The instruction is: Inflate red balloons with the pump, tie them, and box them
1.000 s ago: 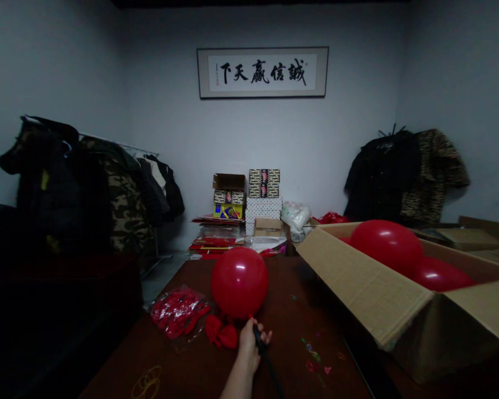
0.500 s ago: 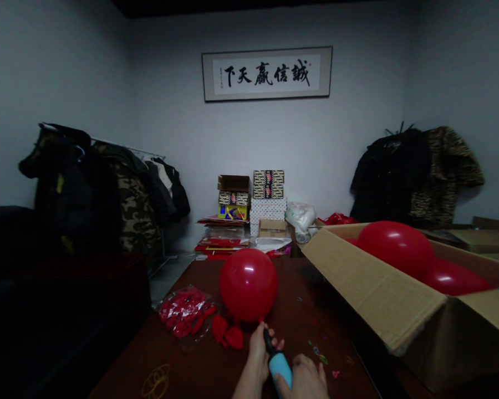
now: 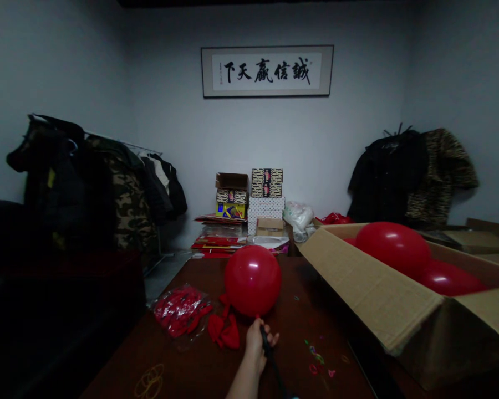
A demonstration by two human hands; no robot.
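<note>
Left hand: fingers closed round black pump tip, at neck of red balloon, toward table's far edge. Right hand out of frame; grip can't tell. Table open between hand and coloured bands. Carton crowds right edge; bagged balloons near left.

On the framed calligraphy before me I read, from right to left, 誠信贏天下 — the tiny script at its left end is too fine. Labels on the patterned boxes — too small for me.
</note>
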